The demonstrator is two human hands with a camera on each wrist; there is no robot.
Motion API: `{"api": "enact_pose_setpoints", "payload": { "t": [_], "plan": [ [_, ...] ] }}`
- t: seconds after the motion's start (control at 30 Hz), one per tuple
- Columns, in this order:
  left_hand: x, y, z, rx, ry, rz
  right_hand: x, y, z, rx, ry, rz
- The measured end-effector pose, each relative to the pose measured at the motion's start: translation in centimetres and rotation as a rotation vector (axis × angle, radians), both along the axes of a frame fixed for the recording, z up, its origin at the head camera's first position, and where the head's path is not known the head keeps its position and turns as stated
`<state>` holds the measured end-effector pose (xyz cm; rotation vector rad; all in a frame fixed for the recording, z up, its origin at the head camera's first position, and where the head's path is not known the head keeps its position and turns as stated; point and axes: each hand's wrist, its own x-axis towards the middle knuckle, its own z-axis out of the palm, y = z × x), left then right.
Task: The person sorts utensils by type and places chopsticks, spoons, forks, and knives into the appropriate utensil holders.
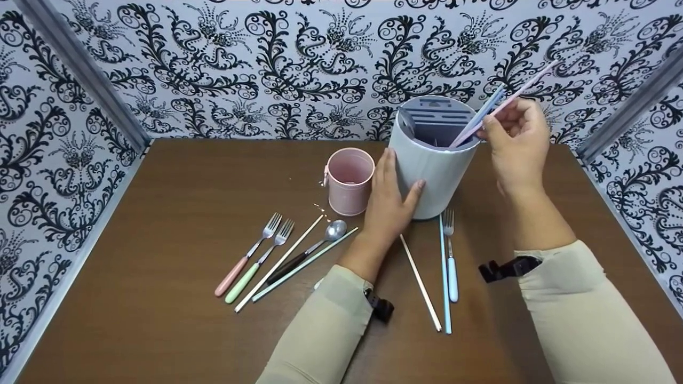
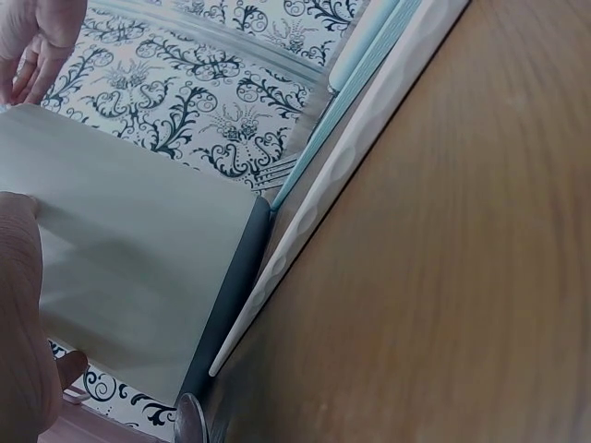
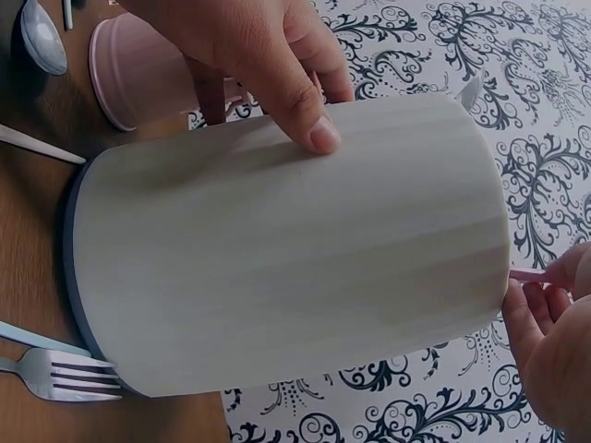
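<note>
A pale grey utensil holder (image 1: 431,176) with a slotted dark grey top stands on the table. My left hand (image 1: 388,205) grips its left side, the thumb (image 3: 323,135) spread across the front wall. At the rim on the right, my right hand (image 1: 520,152) pinches a pink chopstick (image 1: 535,80), whose lower end reaches into the wide opening. Blue sticks (image 1: 492,102) lean in that same opening, right beside the pink one; whether the fingers touch them I cannot tell. The holder's wall hides the lower ends. To the left of my left hand stands a pink cup (image 1: 349,197).
Left on the brown table (image 1: 160,213) lie a pink-handled fork (image 1: 232,276), a green-handled fork (image 1: 249,274), a black-handled spoon (image 1: 335,230) and two chopsticks. Below the holder lie a cream chopstick (image 1: 421,285), a blue chopstick (image 1: 445,288) and a blue-handled fork (image 1: 452,277). Patterned walls enclose the table.
</note>
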<state>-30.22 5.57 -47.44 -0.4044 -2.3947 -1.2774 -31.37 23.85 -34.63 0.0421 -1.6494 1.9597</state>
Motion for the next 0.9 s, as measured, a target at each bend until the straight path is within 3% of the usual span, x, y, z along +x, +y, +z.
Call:
{"api": "enact_pose_setpoints", "payload": {
  "t": [0.27,0.53,0.9],
  "plan": [
    [0.0,0.0,-0.1,-0.006,0.011,0.004,-0.1,0.2,-0.5,0.176,-0.057,-0.049],
    [0.1,0.0,0.0,-0.004,0.003,0.008,0.1,-0.3,-0.8,0.214,-0.12,-0.082],
    [0.0,0.1,0.0,-0.004,0.011,0.008,0.3,-0.5,-1.2,0.205,-0.127,-0.105]
  ]
}}
